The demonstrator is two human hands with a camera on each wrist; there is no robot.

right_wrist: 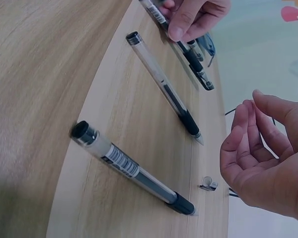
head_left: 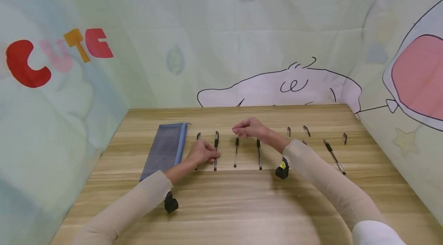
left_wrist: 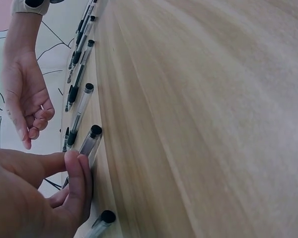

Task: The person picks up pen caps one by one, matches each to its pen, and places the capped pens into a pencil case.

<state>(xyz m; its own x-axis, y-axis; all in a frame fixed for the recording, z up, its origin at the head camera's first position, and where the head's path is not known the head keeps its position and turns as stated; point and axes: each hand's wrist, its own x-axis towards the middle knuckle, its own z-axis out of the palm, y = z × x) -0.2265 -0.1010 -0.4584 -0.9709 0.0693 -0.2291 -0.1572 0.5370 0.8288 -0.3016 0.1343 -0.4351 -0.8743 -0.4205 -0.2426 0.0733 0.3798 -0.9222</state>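
My left hand (head_left: 202, 152) pinches a capped gel pen (head_left: 216, 140) between thumb and fingers, at the side of its clear barrel. The black end of that pen (left_wrist: 96, 131) sticks out past the fingertips in the left wrist view. Just left of it lies another pen (head_left: 198, 136), partly hidden by the hand. My right hand (head_left: 252, 128) hovers above the tip of an uncapped pen (head_left: 236, 152), its fingers loosely bent and nothing showing between them. Beside that pen lies a second uncapped pen (right_wrist: 139, 171), with a loose cap (right_wrist: 207, 184) beyond its tip.
A blue-grey mesh zip pouch (head_left: 162, 147) lies to the left of the pens. On the right are loose caps (head_left: 288, 131) and another uncapped pen (head_left: 334, 156), with one more pen partly behind the right sleeve (head_left: 322, 172). A printed cloth backdrop (head_left: 214, 37) surrounds the wooden table (head_left: 221, 206).
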